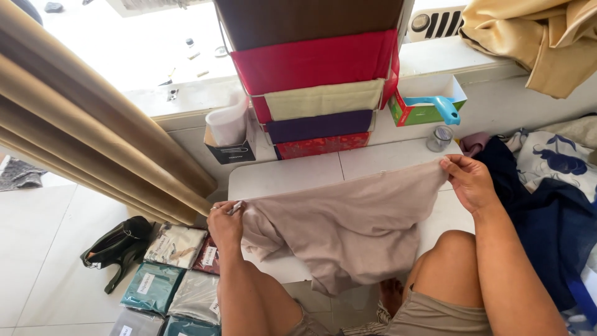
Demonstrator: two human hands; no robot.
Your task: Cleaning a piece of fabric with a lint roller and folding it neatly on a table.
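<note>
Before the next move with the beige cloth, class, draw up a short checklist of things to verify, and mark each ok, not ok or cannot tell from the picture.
1. Left hand grips the left end of the beige cloth: ok.
2. Right hand pinches the right corner: ok.
3. Top edge is pulled straight between the hands: ok.
4. Cloth lies flat and smooth: not ok, the lower part sags in folds off the white table.
5. Small pen-like thing in the left hand is out of the way: cannot tell.
6. Small metal tin stands apart from the cloth: ok.
</note>
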